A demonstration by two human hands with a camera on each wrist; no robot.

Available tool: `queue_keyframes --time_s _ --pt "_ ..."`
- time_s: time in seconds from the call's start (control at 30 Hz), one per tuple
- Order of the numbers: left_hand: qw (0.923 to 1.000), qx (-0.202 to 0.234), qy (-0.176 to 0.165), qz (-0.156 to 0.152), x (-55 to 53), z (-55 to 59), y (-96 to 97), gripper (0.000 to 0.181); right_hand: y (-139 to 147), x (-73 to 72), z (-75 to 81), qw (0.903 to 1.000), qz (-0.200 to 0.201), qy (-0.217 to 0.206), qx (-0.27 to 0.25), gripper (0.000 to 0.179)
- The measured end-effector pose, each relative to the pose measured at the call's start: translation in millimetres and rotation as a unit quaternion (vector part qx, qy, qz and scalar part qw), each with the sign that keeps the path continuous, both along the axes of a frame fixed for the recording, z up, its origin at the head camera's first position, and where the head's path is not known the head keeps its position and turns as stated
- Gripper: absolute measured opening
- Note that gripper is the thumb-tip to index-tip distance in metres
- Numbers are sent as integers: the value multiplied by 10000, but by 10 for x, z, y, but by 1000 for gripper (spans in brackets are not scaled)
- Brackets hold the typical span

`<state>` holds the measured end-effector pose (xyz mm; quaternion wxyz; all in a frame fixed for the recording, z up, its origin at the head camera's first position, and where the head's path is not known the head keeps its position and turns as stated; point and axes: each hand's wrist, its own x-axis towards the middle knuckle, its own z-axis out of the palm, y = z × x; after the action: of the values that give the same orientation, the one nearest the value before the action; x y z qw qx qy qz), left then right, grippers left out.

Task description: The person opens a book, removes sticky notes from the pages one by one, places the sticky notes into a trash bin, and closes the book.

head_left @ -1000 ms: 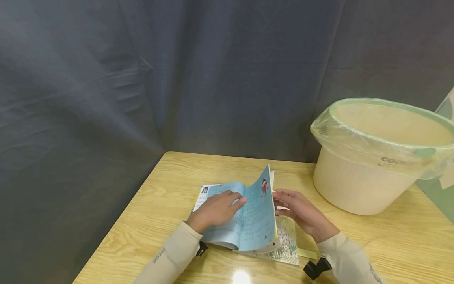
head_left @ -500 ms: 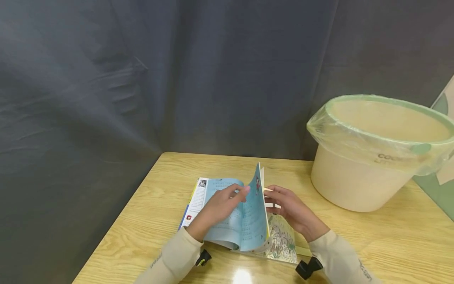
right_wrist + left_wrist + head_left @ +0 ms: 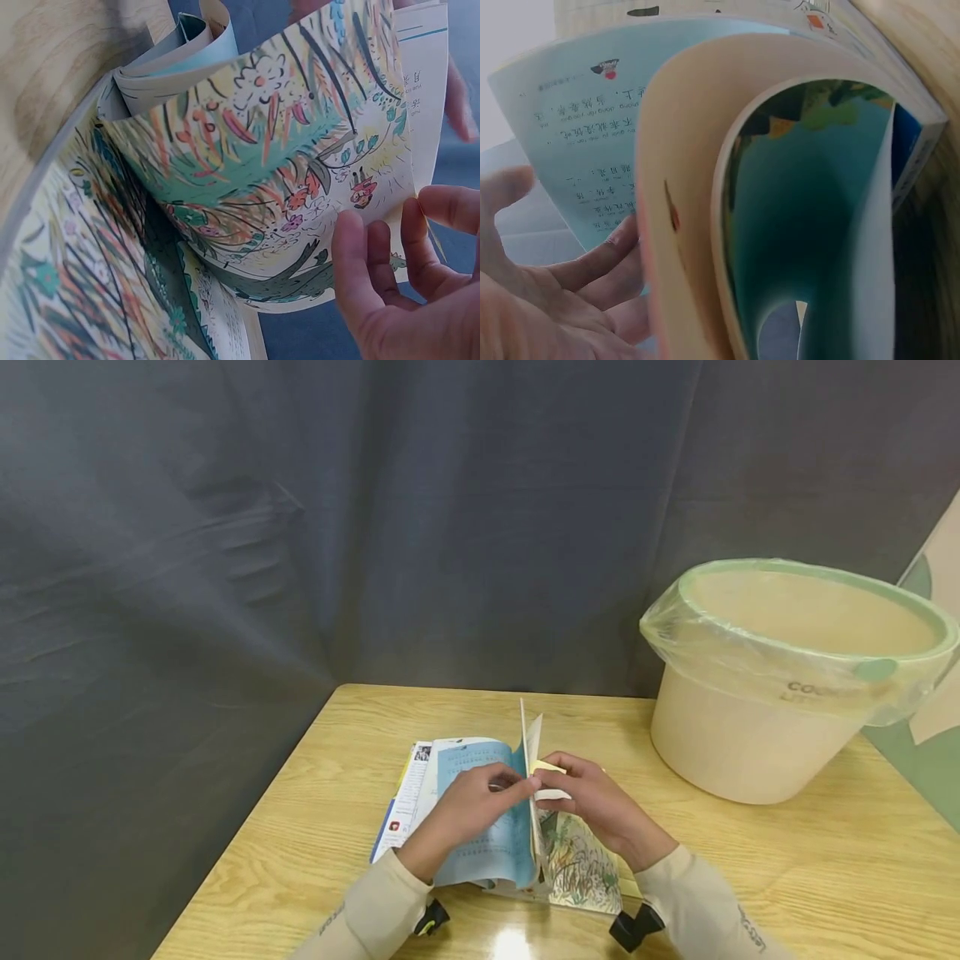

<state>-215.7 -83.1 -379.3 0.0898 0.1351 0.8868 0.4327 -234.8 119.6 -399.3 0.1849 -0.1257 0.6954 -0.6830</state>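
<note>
An open picture book [image 3: 480, 852] lies on the table, its blue left page [image 3: 562, 112] printed with text. Several pages stand almost upright from the spine. My left hand [image 3: 468, 806] is over the blue page, its thumb tip by the edge of the raised pages; in the left wrist view its fingertips [image 3: 622, 231] touch the blue paper. On the other side, my right hand [image 3: 596, 802] pinches the outer edge of a raised page [image 3: 300, 172] between thumb and finger. That page bears drawn flowers and grass, as does the illustrated page [image 3: 581, 860] lying below.
A cream bucket [image 3: 738, 743] with a pale green rim and a clear plastic liner stands at the right rear of the wooden table [image 3: 300, 827]. A yellowish strip [image 3: 628, 885] shows beside the book's right side. Dark grey cloth [image 3: 480, 527] hangs behind.
The raised pages have swung leftward, from leaning right to nearly upright. My right hand has moved left with them, and the left thumb has come to their edge.
</note>
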Motion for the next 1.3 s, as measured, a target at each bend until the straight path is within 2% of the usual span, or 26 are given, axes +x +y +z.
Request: queue_keyframes --time_s 0.2,0.57,0.73,0.87,0.97,1.1,1.2,1.3 --pt "9999 -48 91 31 20 6 10 51 -14 18 -5 10000 -36 -1 18 17" --pt "9988 -339 321 133 6 38 -1 19 2 21 -11 9999 -128 -33 73 19" --pt "9989 -330 303 116 -28 46 -61 16 21 14 -14 9997 -200 -69 81 18" --pt "9994 -291 184 78 -69 40 -135 23 51 2 -15 9998 -201 -40 81 18" --pt "9981 -569 231 95 -100 50 -206 22 81 -9 -8 9997 -234 -41 73 17" --pt "9899 -1264 597 215 -134 94 -323 20 133 -27 16 9993 -340 -65 103 16" --pt "9788 -1819 855 400 -160 142 -414 26 180 -43 28 9989 -417 -93 173 17" --pt "9675 -2264 900 683 -188 185 -488 27 228 -59 28 9985 -487 -113 238 18"
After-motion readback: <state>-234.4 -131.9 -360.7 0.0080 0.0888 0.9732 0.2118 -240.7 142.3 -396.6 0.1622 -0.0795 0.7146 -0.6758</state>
